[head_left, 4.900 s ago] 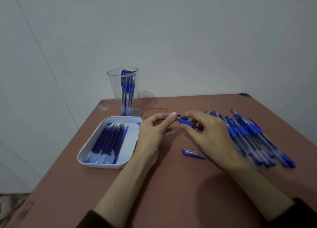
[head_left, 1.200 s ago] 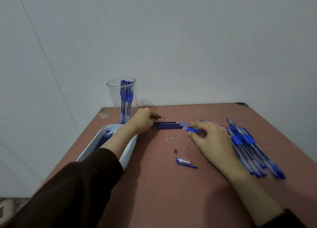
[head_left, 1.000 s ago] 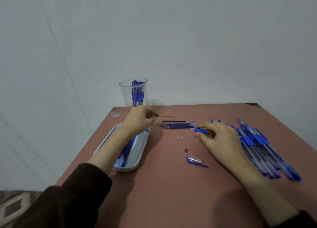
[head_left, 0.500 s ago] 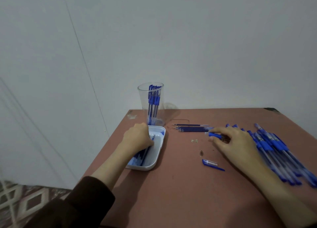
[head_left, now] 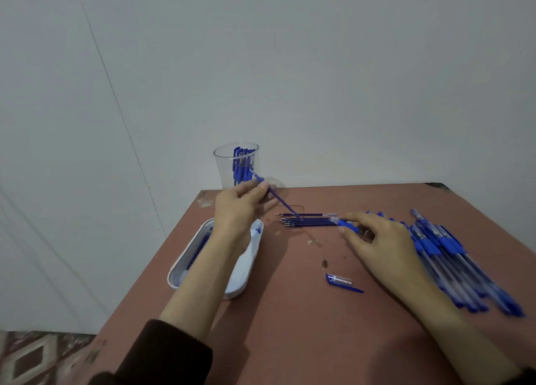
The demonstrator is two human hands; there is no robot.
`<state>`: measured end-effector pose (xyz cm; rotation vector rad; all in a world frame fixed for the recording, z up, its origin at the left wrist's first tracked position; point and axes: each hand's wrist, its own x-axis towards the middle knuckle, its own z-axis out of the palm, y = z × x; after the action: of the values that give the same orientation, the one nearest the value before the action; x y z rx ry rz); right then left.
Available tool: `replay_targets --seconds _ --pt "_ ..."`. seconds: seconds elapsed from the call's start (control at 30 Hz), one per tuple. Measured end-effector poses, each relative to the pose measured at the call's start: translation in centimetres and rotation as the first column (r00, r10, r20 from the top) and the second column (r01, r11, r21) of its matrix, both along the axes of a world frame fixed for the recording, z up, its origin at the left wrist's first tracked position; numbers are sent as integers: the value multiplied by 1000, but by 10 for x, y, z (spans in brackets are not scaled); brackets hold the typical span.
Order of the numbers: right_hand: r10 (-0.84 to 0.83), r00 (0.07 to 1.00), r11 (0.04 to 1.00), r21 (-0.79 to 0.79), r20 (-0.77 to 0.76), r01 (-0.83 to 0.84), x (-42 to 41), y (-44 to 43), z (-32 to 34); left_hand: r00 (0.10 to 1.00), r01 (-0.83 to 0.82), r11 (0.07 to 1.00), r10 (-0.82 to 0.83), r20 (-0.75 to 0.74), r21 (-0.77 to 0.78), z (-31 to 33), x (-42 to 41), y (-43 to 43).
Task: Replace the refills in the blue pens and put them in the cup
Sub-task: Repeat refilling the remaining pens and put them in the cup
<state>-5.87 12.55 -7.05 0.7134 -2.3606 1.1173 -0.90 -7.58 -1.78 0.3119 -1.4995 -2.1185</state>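
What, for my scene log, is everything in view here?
Table: one, reddish-brown, under everything.
Cup: one, clear, far left by the wall.
Cup pens: several, blue, upright in the cup.
Tray: one, white, left edge, under the left forearm.
Tray refills: several, blue, in the tray.
Loose refills: about five, dark blue, mid-table.
Pen pile: many, blue, right side.
Cap: one, blue and clear, near centre.
Tip: one, dark, just beyond the cap.
Held refill: one, blue, slanting above the table.
Held pen: one, blue grip, at the loose refills' right end.
Left sleeve: one, dark brown.
Left hand: pinching the held refill.
Right hand: pinching the held pen.
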Motion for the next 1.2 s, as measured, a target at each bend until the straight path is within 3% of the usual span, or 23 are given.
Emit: replay_targets --seconds 0.17,0.4,0.83,1.07,1.2 --pt "2 1000 1000 -6 -11 -2 -1 1 0 998 -40 972 52 -47 230 -35 -15 25" --pt "26 1000 998 57 3 -26 -1 1 -2 989 -5 945 53 -138 327 -48 -19 28" --pt "39 999 998 48 -6 -38 2 1 1 991 -4 950 45 -127 311 -47 -15 31" --pt "50 998 996 80 -23 -48 4 1 1 988 12 977 20 -151 211 -46 -13 36" --pt "54 998 996 75 -27 -51 4 0 0 985 104 982 -81 -152 155 -46 -11 39"
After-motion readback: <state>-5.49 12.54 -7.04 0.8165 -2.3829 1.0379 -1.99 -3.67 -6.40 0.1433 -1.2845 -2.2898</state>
